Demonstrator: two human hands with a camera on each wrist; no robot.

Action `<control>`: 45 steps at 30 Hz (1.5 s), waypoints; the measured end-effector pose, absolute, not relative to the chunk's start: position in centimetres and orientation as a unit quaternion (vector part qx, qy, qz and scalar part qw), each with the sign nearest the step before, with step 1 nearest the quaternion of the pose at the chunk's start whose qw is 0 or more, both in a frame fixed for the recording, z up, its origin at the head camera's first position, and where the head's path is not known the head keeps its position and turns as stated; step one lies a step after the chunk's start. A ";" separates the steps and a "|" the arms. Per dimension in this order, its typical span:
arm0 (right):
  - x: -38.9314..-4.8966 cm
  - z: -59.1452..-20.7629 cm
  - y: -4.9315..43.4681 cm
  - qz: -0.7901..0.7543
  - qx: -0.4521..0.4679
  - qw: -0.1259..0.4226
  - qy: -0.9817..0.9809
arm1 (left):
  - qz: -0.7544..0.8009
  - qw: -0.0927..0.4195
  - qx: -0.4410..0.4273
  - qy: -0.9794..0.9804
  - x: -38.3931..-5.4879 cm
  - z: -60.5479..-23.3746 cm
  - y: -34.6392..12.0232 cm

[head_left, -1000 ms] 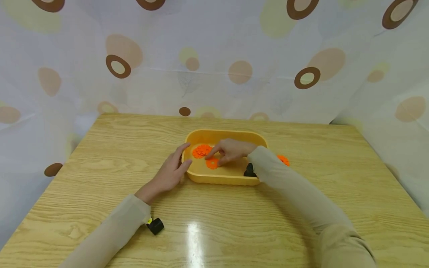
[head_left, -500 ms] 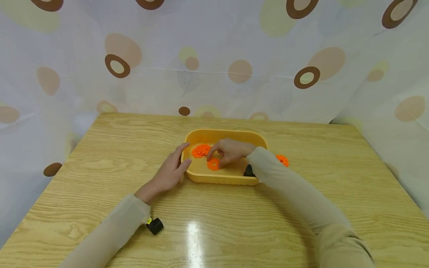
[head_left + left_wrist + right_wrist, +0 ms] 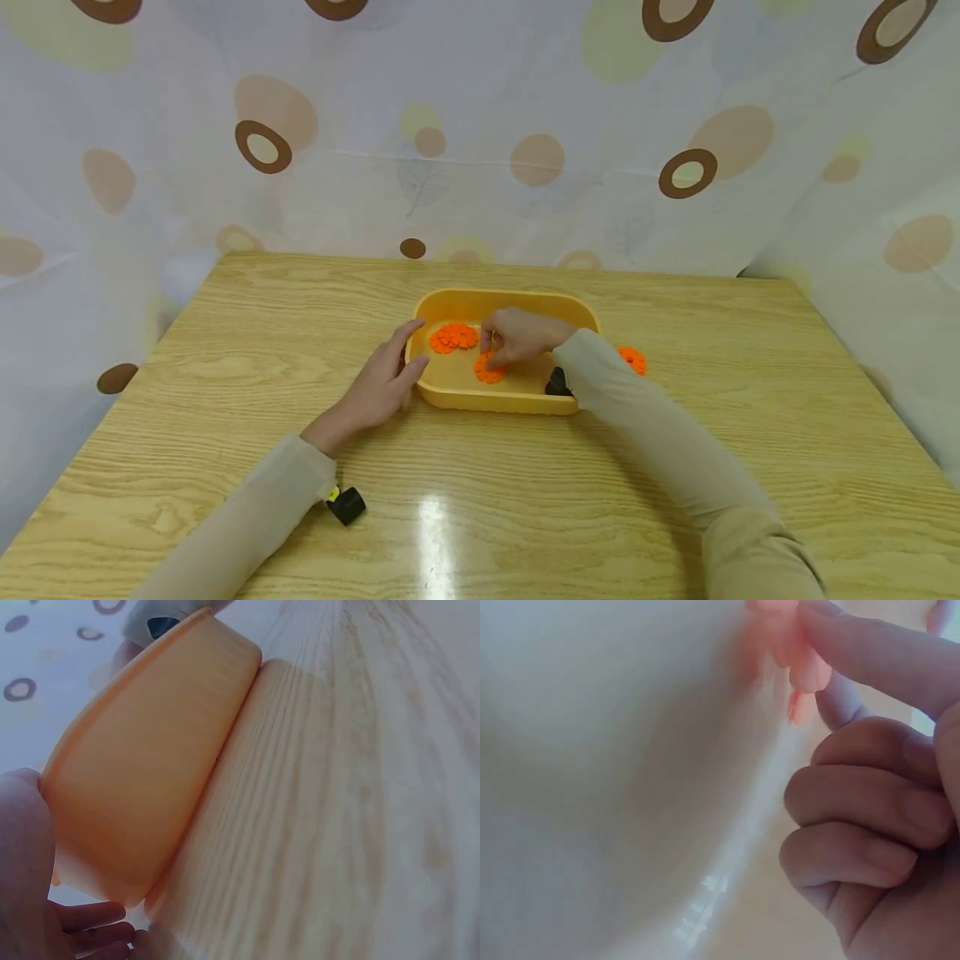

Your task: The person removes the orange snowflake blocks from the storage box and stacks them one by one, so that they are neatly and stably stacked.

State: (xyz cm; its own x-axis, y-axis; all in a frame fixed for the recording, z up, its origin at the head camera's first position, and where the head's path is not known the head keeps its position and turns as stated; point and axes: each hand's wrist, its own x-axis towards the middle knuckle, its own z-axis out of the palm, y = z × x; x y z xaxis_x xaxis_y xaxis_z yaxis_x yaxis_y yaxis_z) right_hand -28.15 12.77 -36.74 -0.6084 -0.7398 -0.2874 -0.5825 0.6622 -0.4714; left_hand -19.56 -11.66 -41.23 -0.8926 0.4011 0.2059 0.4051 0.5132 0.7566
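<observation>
A yellow-orange plastic tub (image 3: pixel 498 402) sits on the table. In the head view my right hand (image 3: pixel 521 336) is inside it, thumb and index finger pinching an orange notched disc (image 3: pixel 490 374) low over the tub floor. The right wrist view shows that disc (image 3: pixel 808 671) at the fingertips, with the other fingers curled toward the palm. Several similar orange discs (image 3: pixel 454 337) overlap in the left part of the tub. My left hand (image 3: pixel 382 383) holds the tub's left end. In the left wrist view its thumb is at the rim and its fingers (image 3: pixel 97 915) are by the outer wall.
Another orange disc (image 3: pixel 632 360) lies on the wooden table (image 3: pixel 480 517), right of the tub, partly behind the right sleeve (image 3: pixel 652 417). Small black devices are at both wrists, one beside the left cuff (image 3: pixel 347 505). A patterned cloth (image 3: pixel 480 108) hangs behind the table.
My right hand has drawn the single disc slightly to the right, away from the overlapping discs, and its fingertips have come closer together. The left hand stays at the tub's end.
</observation>
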 end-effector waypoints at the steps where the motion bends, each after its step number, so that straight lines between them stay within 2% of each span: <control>1: -28.1 -36.6 12.8 -0.169 -0.371 0.236 0.882 | -0.435 0.003 -0.232 -0.870 -19.6 -41.2 -11.7; 6: -28.2 -36.2 13.0 -0.193 -0.365 0.234 0.880 | -0.440 0.001 -0.234 -0.867 -19.6 -41.1 -11.7; 20: -28.8 -35.6 14.1 -0.277 -0.379 0.187 0.863 | -0.444 -0.002 -0.239 -0.864 -19.7 -41.1 -11.9; 45: -28.9 -34.1 17.2 -0.330 -0.321 0.142 0.876 | -0.448 -0.001 -0.244 -0.860 -19.8 -41.3 -12.1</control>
State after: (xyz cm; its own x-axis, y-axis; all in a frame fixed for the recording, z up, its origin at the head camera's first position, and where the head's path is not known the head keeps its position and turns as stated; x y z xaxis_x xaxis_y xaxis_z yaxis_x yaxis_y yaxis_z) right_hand -28.93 17.19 -34.14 -0.7536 -0.6563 -0.0377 -0.4685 0.5764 -0.6696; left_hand -19.78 -12.13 -41.34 -0.8809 0.4204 0.2175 0.4189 0.4787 0.7716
